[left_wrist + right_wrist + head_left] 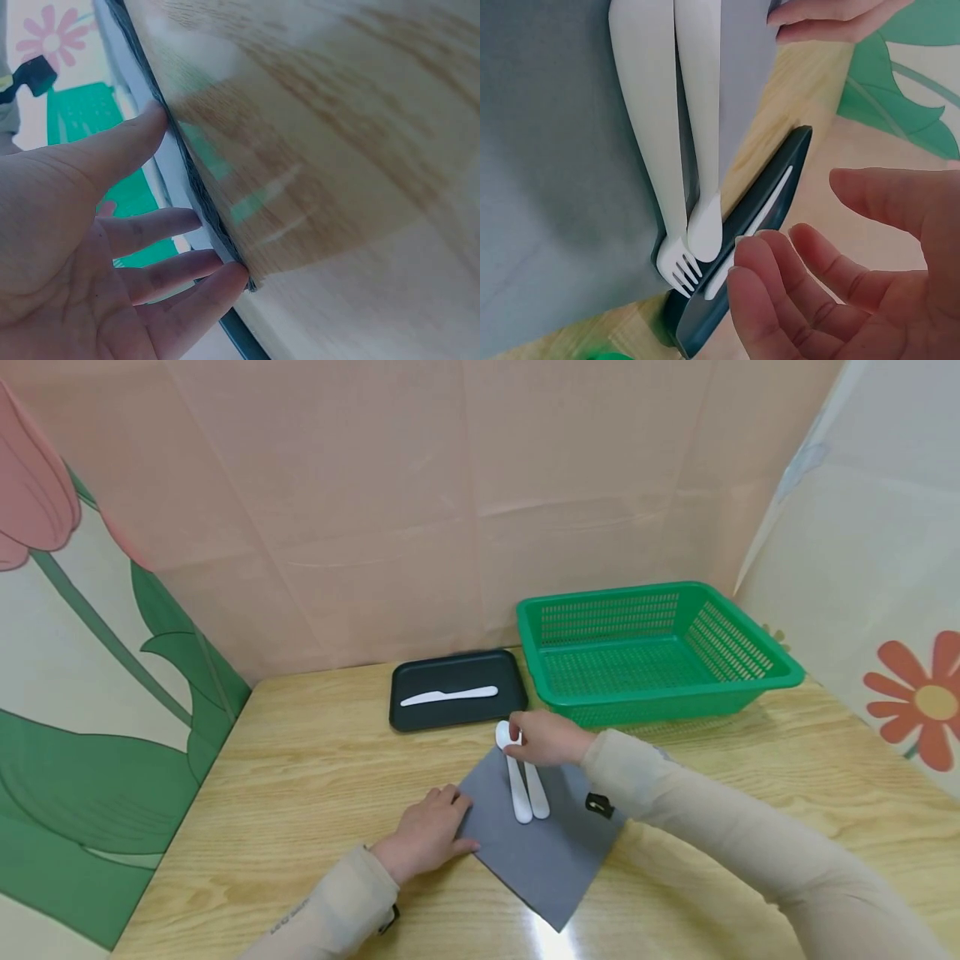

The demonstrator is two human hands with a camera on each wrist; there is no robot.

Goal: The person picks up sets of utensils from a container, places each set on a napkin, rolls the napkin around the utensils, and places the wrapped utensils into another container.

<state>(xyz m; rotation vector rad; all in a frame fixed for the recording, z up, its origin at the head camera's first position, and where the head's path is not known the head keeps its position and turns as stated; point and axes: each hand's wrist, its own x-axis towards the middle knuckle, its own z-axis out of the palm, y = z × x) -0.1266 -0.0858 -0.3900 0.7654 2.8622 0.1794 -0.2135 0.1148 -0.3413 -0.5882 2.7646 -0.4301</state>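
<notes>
- Left hand (429,832): at the napkin's left edge, fingers spread and only lightly bent, tips touching the edge; no full grip on it seen.
- Tray (420,677): dark, shallow, at the far side of the table (322,752). White knife (450,695) lies across it.
- Spoon (519,793): white, lying on the napkin, bowl far, handle end near; bowl reaches past the napkin's far-left edge. Looks like light, stiff plastic, probably smooth and somewhat slippery. Best hold: mid-handle, pinched from the sides.
- Fork (536,793): just right of the spoon, handle near, tines far; contact between the two cannot be told. Likely light and rigid, tines the weakest part; lift by the handle.
- Napkin (558,868): grey, flat, set cornerwise. Judged soft and limp, easily dragged or creased; better handled by a corner or edge, with the cutlery's weight holding it little.
- Right hand (553,737): above the cutlery's far ends, fingers loosely bent, thumb well apart from them; nothing held.
- Basket (652,700): green, slotted, far right, just beside the tray.
</notes>
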